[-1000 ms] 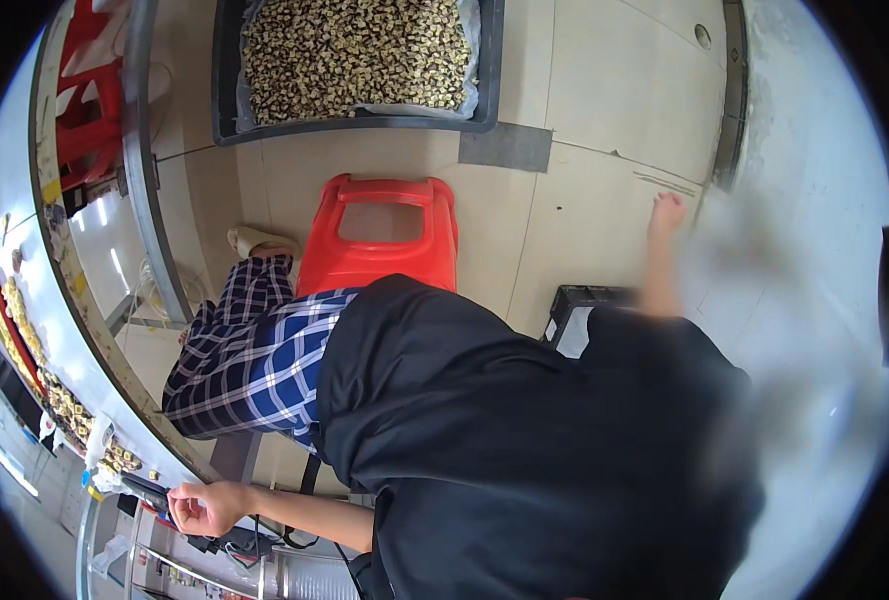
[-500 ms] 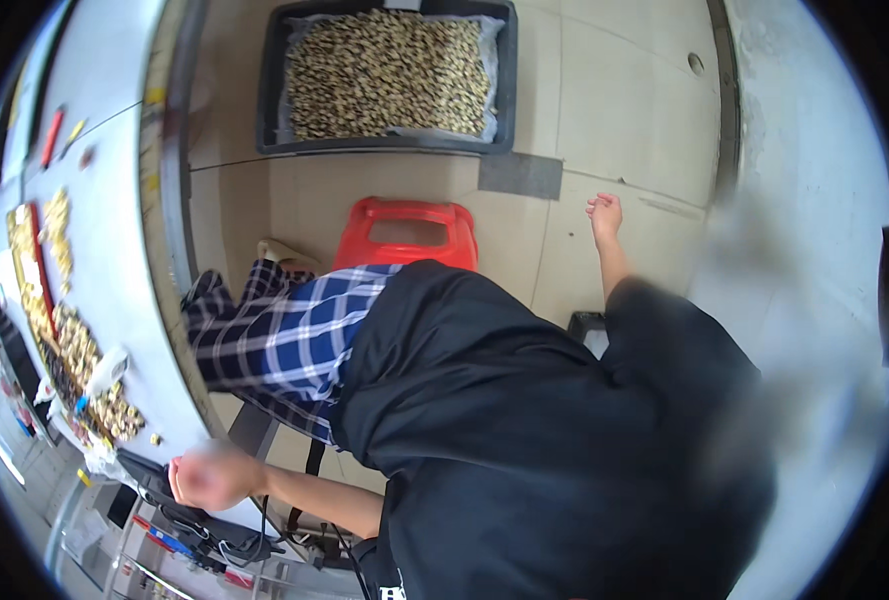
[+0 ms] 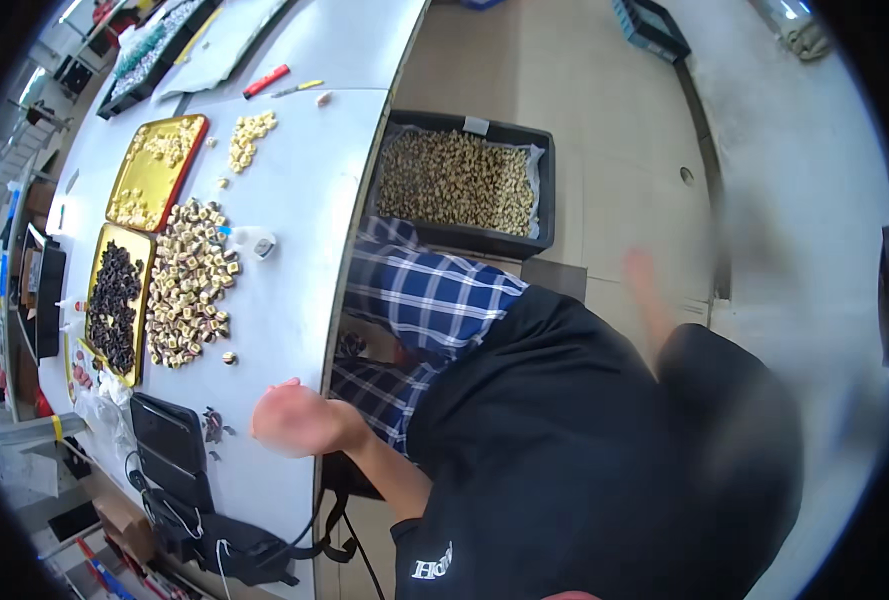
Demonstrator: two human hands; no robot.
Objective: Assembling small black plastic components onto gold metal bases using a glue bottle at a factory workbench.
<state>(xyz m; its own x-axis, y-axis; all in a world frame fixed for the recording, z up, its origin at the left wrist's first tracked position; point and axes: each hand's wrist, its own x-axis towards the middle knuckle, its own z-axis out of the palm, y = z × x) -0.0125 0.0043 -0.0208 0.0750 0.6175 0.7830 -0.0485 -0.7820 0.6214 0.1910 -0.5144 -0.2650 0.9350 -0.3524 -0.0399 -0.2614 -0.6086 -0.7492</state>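
Note:
My left hand (image 3: 299, 418) hovers by the front edge of the white table (image 3: 289, 200), compact and blurred, fingers curled in. Whatever it may hold is hidden. Out over the floor on the right is my right hand (image 3: 641, 268), too smeared by motion for its fingers to show. Small brown-and-cream cube-like pieces (image 3: 186, 290) lie heaped on the table, with a single piece (image 3: 229, 358) apart, nearest my left hand. Beside the heap are a yellow tray of dark brown bits (image 3: 114, 300) and a red-edged yellow tray (image 3: 139, 180) with cream pieces.
A small white bottle (image 3: 262, 245) touches or nearly touches the heap. Farther along lie loose cream pieces (image 3: 251, 138), a red tool (image 3: 266, 81) and a thin yellow one (image 3: 297, 88). A black case (image 3: 169, 440) lies nearby. On the floor stands a dark crate (image 3: 484, 238) of similar pieces.
The view has swung left, bringing in more of the table and trays. The red stool has left the picture. My right hand has gone from clear to smeared.

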